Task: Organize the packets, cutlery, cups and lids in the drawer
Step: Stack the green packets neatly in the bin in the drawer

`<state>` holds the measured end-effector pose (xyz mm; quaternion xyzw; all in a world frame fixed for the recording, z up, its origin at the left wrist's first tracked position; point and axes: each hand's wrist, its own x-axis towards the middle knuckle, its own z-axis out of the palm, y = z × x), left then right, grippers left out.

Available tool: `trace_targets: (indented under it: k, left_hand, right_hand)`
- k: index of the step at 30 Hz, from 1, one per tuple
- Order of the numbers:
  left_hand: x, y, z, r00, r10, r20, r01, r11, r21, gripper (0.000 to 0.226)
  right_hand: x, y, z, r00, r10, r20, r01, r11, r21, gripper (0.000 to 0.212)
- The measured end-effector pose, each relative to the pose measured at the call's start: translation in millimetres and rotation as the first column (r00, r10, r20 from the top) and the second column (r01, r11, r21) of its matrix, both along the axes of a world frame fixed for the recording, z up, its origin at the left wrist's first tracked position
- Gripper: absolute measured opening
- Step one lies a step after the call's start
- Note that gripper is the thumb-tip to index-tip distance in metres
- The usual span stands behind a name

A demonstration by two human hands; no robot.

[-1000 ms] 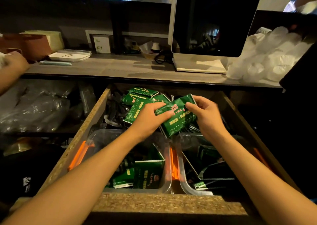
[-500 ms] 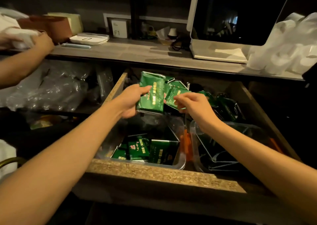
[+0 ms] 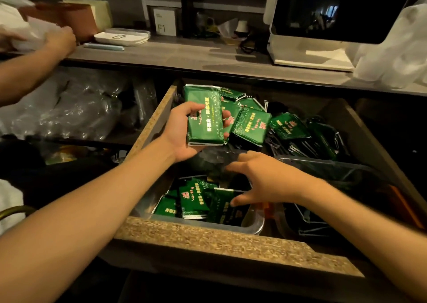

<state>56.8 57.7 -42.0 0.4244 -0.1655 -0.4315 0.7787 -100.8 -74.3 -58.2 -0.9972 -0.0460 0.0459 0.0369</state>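
My left hand [image 3: 182, 131] grips a small stack of green packets [image 3: 204, 115] above the left side of the open drawer [image 3: 208, 235]. My right hand [image 3: 265, 180] hovers with spread fingers over a clear plastic bin [image 3: 254, 224] that holds more green packets [image 3: 194, 198]; it holds nothing. Loose green packets [image 3: 251, 126] lie piled at the back of the drawer. Dark wrapped cutlery [image 3: 307, 147] lies behind them to the right.
A second clear bin [image 3: 323, 164] sits at the right in the drawer. The counter [image 3: 196, 57] carries a screen stand [image 3: 307, 55], a white tray [image 3: 122, 37] and a bag of white lids [image 3: 397, 55]. Another person's hand [image 3: 57, 41] works at the far left. Bagged plastic cups [image 3: 69, 110] fill the left shelf.
My right hand let go of the packets and dropped toward the front bin. My left hand now holds the stack alone, slightly lower. The other person's hand shifted on the counter.
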Motion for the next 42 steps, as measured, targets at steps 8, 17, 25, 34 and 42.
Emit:
trace_targets:
  k: [8, 17, 25, 34, 42]
  left_hand:
    - [-2.5, -0.7, -2.5, 0.996, -0.007, 0.092, 0.006, 1.0, 0.014, 0.035]
    - [-20.5, -6.3, -12.2, 0.979, -0.181, 0.093, 0.157, 0.963, 0.218, 0.067]
    - [-33.9, -10.1, -16.6, 0.929, -0.217, 0.299, 0.151, 0.962, 0.228, 0.024]
    - [-45.3, -13.1, -10.7, 0.974, -0.079, 0.214, 0.071, 0.997, 0.043, 0.029]
    - [-32.1, -13.3, -12.7, 0.978, -0.126, 0.168, 0.074, 0.956, 0.285, 0.072]
  right_hand:
    - [0.8, -11.3, 5.3, 0.98, -0.182, 0.084, 0.106, 0.826, 0.553, 0.007]
    - [-0.1, -31.8, 18.2, 0.738, -0.623, 0.258, -0.06, 0.321, 0.945, 0.017]
    - [0.9, -30.3, 13.3, 0.643, -0.721, 0.258, 0.083, 0.401, 0.913, 0.011]
    - [0.3, -17.1, 21.0, 0.706, -0.707, 0.038, 0.114, 0.166, 0.98, 0.031]
    - [-2.3, -27.7, 23.4, 0.561, -0.817, 0.131, -0.062, 0.117, 0.991, 0.027]
